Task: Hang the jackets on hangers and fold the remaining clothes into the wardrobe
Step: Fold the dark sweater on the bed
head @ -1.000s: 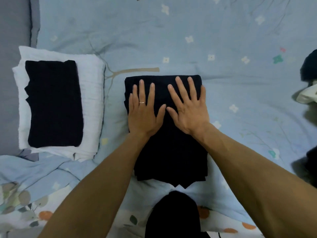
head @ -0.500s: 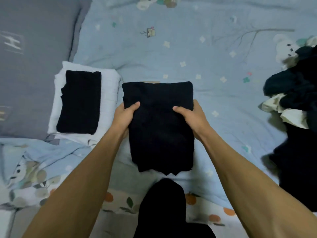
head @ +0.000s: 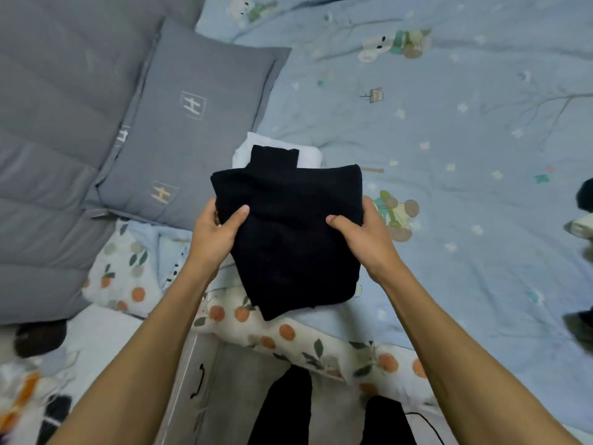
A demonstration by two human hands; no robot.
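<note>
At frame centre I observed the left hand (head: 214, 231) and right hand (head: 362, 234) each pinching a side of the folded black garment (head: 288, 232), held above the bed (head: 465, 187), partly covering the folded stack (head: 276, 152) behind it.

The folded black garment (head: 288, 239), previously pressed flat on the bed, has been lifted and carried toward 9 o'clock, above the white stack (head: 308, 155).
</note>
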